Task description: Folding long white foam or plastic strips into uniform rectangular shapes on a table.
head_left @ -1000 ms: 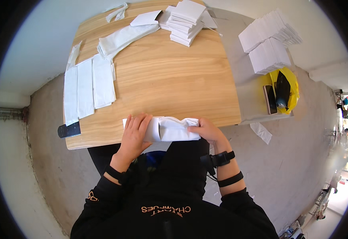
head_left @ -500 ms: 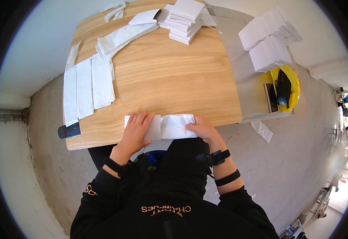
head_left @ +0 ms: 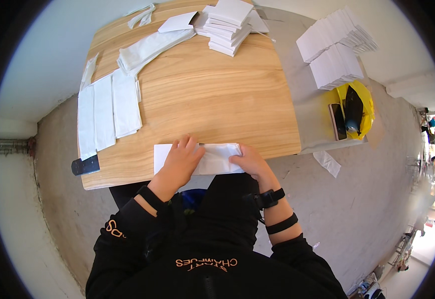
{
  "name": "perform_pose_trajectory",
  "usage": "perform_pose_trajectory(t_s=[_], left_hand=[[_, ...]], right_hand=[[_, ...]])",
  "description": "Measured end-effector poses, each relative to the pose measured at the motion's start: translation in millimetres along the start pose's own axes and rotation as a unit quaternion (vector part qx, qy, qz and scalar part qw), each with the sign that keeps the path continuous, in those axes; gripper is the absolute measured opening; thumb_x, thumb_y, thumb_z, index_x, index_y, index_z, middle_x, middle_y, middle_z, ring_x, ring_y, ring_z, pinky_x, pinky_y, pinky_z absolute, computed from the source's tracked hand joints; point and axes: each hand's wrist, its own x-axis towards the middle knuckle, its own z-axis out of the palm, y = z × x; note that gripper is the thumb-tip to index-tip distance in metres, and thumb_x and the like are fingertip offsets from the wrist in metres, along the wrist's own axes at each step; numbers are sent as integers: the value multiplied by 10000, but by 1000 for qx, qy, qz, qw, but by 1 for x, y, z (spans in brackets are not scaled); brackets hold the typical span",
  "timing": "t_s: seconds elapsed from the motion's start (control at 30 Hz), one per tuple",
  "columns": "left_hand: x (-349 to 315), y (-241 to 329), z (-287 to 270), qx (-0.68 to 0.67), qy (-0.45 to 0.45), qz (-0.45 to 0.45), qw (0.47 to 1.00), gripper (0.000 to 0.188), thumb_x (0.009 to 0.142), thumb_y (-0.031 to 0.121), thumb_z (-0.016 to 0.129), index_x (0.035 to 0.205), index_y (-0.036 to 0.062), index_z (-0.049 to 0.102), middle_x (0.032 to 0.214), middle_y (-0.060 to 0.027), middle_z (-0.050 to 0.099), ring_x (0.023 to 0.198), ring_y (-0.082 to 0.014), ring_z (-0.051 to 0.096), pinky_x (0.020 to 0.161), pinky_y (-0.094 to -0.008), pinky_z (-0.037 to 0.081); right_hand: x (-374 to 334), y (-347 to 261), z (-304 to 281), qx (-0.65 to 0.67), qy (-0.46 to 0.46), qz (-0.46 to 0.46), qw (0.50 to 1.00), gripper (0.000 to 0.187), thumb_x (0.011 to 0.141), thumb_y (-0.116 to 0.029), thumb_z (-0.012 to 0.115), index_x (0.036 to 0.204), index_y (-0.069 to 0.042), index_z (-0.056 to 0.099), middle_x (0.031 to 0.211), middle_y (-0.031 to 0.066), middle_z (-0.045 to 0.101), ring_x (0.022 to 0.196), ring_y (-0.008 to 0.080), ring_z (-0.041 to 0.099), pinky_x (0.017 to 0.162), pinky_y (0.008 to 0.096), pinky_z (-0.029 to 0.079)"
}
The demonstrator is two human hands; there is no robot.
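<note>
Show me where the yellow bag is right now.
In the head view, the yellow bag is at the right, past the wooden tabletop, just right of the phone and just below the white stacks in the picture.

The left hand (head_left: 181, 160) hides where white card (head_left: 161, 155) meets white packet (head_left: 220, 158); most fingers of the right hand (head_left: 254, 164) are out of sight. Clutter (head_left: 405, 246) at right is too blurred to identify.

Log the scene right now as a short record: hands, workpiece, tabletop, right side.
left hand: lying over the white sleeve
right hand: gripping the packet's right end, thumb on top
join: hidden under left hand
table: flat white strips at left, white stack at far edge
right side: phone beside yellow bag
</note>
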Motion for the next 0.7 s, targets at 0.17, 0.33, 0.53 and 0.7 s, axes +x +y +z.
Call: perform_pose_trajectory(t_s=[0.17,0.33,0.53,0.7], left_hand=[[-3,2,-8,-39,38,-24,998,881,492,91,838,1278,48,444,1252,-196,439,1250,-373,404,1053,-477,341],[-19,-7,1,-61,85,-94,990,997,479,137,849,1343,13,367,1271,-185,423,1293,-366,364,1123,-514,242],[-24,-10,11,-108,109,-92,984,928,505,180,828,1302,9,383,1283,-177,405,1302,-378,348,1121,-539,222],[-22,-5,11,-130,138,-74,979,868,551,177,803,1290,11,378,1274,-178,412,1282,-379,368,1109,-560,225]], right_hand=[[5,13,-1,8,-2,-3,1000,353,786,-52,605,1132,14,586,971,76,649,854,145,603,776,283,480],[2,12,0,68,-5,8,998,366,796,-49,603,1153,27,566,1014,78,638,884,148,601,793,284,480],[-1,10,6,125,-13,10,992,367,815,-64,609,1165,32,556,1044,81,630,906,148,602,803,286,483],[-5,3,14,153,-31,8,988,359,832,-76,611,1174,23,556,1047,79,630,907,142,602,803,283,485]])
